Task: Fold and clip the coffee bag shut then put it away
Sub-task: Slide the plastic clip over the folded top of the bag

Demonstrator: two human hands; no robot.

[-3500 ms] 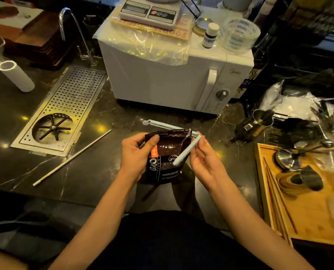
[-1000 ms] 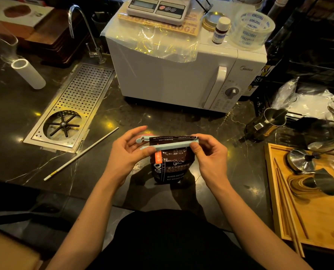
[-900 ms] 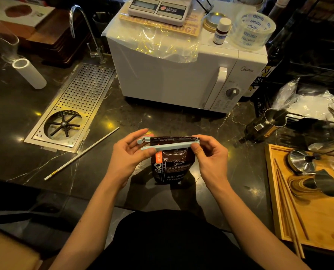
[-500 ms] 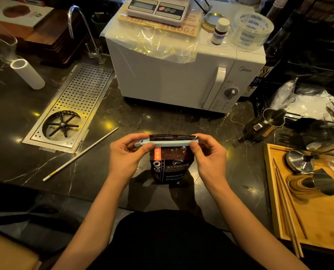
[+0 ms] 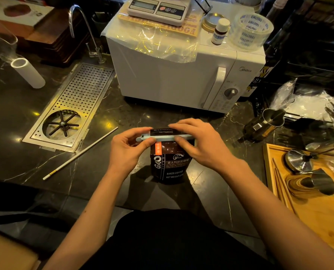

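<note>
A dark brown coffee bag [image 5: 169, 164] with an orange label stands upright on the black marble counter, just in front of me. A long pale blue clip [image 5: 166, 137] lies closed across its folded top. My left hand [image 5: 128, 151] pinches the clip's left end between thumb and fingers. My right hand [image 5: 199, 145] lies over the clip's right half, fingers curled over the bag's top, hiding that end.
A white microwave [image 5: 181, 75] stands behind the bag, with a scale [image 5: 158, 8], a small bottle and a tape roll [image 5: 250, 31] on top. A steel drip tray [image 5: 72, 106] and a white rod [image 5: 80, 152] lie left. A metal pitcher [image 5: 267, 123] and wooden tray [image 5: 306, 207] are right.
The clip went from open in my right hand to closed along the bag's folded top. My right hand has slid left over the clip; my left keeps its end.
</note>
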